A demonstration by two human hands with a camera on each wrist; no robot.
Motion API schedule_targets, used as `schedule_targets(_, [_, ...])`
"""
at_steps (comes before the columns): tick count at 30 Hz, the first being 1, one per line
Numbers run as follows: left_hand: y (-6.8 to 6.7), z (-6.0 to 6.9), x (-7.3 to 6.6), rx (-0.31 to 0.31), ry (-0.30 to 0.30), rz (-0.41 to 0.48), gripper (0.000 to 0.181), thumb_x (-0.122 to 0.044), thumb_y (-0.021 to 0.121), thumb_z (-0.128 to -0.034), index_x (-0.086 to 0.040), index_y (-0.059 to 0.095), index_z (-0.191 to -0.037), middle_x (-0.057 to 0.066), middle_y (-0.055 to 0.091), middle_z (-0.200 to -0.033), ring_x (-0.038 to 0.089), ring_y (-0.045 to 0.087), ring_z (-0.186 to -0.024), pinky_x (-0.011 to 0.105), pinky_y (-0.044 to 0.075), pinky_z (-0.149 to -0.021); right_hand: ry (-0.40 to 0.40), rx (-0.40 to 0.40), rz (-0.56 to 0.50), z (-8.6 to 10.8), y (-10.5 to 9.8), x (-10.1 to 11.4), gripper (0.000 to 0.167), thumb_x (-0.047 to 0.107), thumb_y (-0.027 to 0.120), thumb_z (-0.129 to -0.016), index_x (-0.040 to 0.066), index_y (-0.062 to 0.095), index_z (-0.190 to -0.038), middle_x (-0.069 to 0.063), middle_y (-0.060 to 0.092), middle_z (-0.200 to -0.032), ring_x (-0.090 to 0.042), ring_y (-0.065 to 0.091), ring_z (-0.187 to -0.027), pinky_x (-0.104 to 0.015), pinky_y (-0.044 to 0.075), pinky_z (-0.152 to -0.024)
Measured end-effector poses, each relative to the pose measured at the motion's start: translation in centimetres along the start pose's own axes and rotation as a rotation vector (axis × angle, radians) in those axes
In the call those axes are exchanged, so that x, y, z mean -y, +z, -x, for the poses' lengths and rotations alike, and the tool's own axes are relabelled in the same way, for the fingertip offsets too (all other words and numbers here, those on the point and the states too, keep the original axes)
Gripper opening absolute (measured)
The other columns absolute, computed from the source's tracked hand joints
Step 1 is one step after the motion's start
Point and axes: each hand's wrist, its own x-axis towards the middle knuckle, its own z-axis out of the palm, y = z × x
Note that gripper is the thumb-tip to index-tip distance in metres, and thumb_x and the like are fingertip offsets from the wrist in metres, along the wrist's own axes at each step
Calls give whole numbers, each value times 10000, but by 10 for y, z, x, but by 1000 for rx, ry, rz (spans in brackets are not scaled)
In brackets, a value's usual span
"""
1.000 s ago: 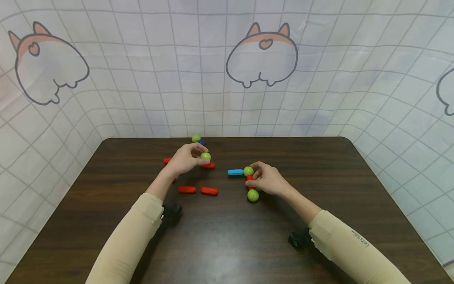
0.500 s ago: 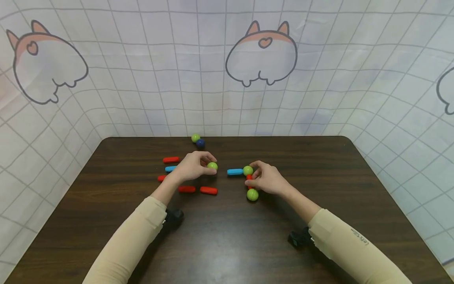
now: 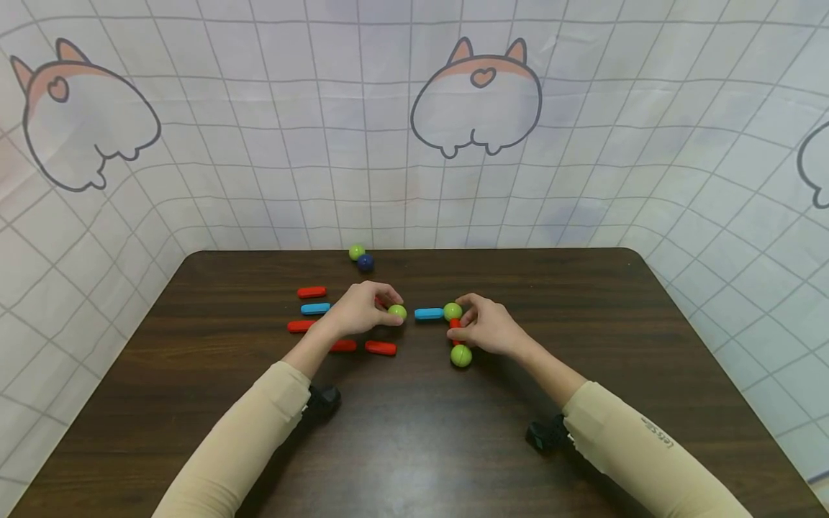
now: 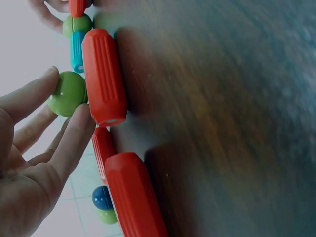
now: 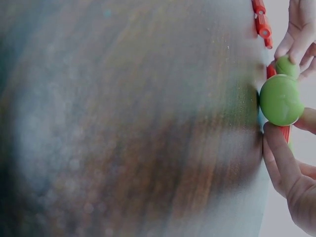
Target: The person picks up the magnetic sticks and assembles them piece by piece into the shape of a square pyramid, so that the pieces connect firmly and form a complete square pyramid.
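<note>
Here's the held green ball (image 3: pixel 398 313), just short of the loose end of a blue rod (image 3: pixel 428 314) near the middle of the table, and whether it clears the wood I can't tell; the left hand (image 3: pixel 364 308) has it pinched at the fingertips, thumb and fingers parted only by the ball's width. It looks light, hard and glossy, probably smooth enough to roll or slip, so a hold on opposite sides at its widest seems the safe one. Across from it, the blue rod meets the far green ball (image 3: pixel 452 311), a red rod (image 3: pixel 455 324) runs from there toward the person, and the near green ball (image 3: pixel 461 355) caps it; the right hand (image 3: pixel 492 327) is nearly closed, pinching that red rod. Those rods look stiff and ridged, likely grippier than the balls, best taken around the middle, though the joints could well twist if nudged. Out to the left lie a loose blue rod (image 3: pixel 315 309) and several red rods (image 3: pixel 381 348), some partly behind the left hand and wrist, while at the back edge a dark blue ball (image 3: pixel 365 262) sits against another green ball (image 3: pixel 357 252), all on the dark wooden table (image 3: pixel 414 446) before a checked cloth (image 3: pixel 278 144)
</note>
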Motion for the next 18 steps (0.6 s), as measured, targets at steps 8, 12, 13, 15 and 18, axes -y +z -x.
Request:
schedule_targets(8, [6,-4,1,-2,7,-18,302,-193,821,-905,-87,750,-1179,23,715,-1081,177,674,-911,379,549,-830,6,-4,3,0,1,1,660,206,813,-904,3,493,-1444,-83,670,-994,-170,672,-737,-336,576,-696])
schedule_targets(12, [7,-5,0,-8,17,-43,281,-194,829,-897,-85,755,-1145,10,725,-1050,183,679,-946,380,550,-860,0,-8,11,0,0,2,656,205,815,-900,-2,500,-1437,-80,675,-983,-170,670,-732,-336,571,-688])
schedule_targets(13, [8,-5,0,-11,18,-51,276,-197,833,-894,-86,753,-1133,6,726,-1040,186,677,-951,380,549,-864,-1,-9,11,0,0,2,655,204,815,-900,-3,501,-1436,-79,676,-981,-170,670,-732,-335,572,-688])
schedule_targets(15, [8,-6,-1,-13,14,-61,266,-204,838,-890,-91,749,-1114,-2,725,-1021,189,673,-957,378,547,-871,-5,-10,12,0,0,2,653,203,814,-900,-6,502,-1435,-77,677,-976,-168,668,-732,-335,571,-687])
schedule_targets(18, [9,-6,-2,-12,13,-72,261,-209,833,-894,-84,741,-1103,0,724,-1004,192,668,-955,380,548,-871,-5,-11,6,0,0,2,653,200,815,-899,-4,502,-1435,-74,676,-974,-168,667,-732,-336,571,-687])
